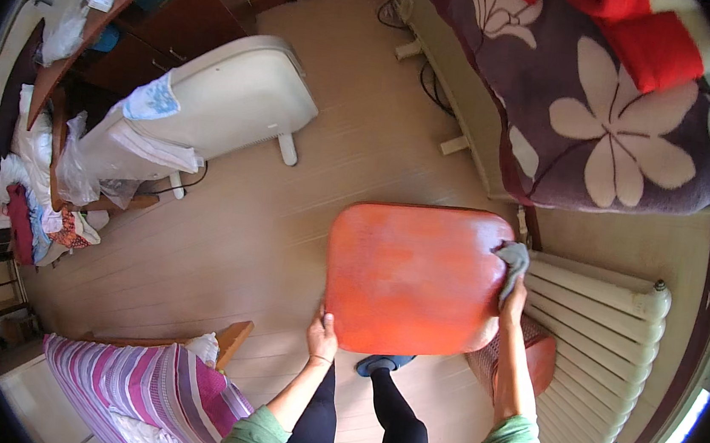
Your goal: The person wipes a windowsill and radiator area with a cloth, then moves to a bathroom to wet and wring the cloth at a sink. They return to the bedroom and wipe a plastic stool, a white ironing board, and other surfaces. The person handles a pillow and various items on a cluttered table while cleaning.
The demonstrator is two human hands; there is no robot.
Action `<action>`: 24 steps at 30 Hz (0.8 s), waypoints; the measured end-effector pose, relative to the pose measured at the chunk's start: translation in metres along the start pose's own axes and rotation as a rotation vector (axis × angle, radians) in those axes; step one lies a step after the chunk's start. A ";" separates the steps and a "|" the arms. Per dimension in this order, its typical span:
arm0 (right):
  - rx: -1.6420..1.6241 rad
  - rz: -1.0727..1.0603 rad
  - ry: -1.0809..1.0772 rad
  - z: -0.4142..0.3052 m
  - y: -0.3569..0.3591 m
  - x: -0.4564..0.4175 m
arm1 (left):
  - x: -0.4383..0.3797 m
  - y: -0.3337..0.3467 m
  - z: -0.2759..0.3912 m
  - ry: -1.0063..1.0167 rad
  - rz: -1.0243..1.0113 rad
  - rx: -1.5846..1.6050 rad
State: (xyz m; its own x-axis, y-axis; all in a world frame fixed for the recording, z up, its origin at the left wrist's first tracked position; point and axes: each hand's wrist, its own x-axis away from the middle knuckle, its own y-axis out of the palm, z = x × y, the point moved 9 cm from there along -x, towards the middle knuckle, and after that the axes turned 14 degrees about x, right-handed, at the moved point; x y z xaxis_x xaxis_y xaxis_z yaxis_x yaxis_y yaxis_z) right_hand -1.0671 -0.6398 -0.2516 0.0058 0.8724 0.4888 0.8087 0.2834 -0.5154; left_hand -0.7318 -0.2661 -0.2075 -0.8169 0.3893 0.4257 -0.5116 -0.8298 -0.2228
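A rounded, square orange-red panel (413, 278), perhaps a stool's seat, is held up in front of my legs. Its surface is worn and shiny towards the upper right corner. My left hand (322, 337) grips the panel's lower left edge, with the fingers partly hidden behind it. At the right edge, my right hand (513, 299) holds a grey cloth (513, 262) pressed against the panel's rim. What supports the panel underneath is hidden.
A ribbed white radiator (596, 309) stands close on the right, with a red-topped woven item (537, 361) before it. A white panel heater (232, 101) is at upper left. A flower-patterned blanket (532, 110) covers furniture at upper right. Striped fabric (146, 387) lies lower left.
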 end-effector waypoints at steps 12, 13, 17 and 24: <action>0.102 0.300 -0.003 -0.088 0.124 0.090 | -0.213 -0.047 0.113 0.184 -0.041 -0.412; 0.266 0.336 0.127 -0.112 0.123 0.106 | -0.224 -0.044 0.114 0.159 -0.108 -0.480; 0.546 0.447 0.188 -0.108 0.117 0.103 | -0.243 -0.037 0.146 0.051 -0.398 -0.755; 0.655 0.528 0.157 -0.135 0.122 0.115 | -0.287 -0.127 0.385 0.906 -0.026 -0.758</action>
State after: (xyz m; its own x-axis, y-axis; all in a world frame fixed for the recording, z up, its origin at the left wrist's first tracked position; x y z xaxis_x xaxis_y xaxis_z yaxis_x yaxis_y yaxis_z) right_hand -0.8882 -0.5588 -0.1638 0.4068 0.9031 0.1377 0.1748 0.0710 -0.9820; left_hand -0.3297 -0.4260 0.0359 -0.5385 0.7976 -0.2717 -0.3088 -0.4869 -0.8171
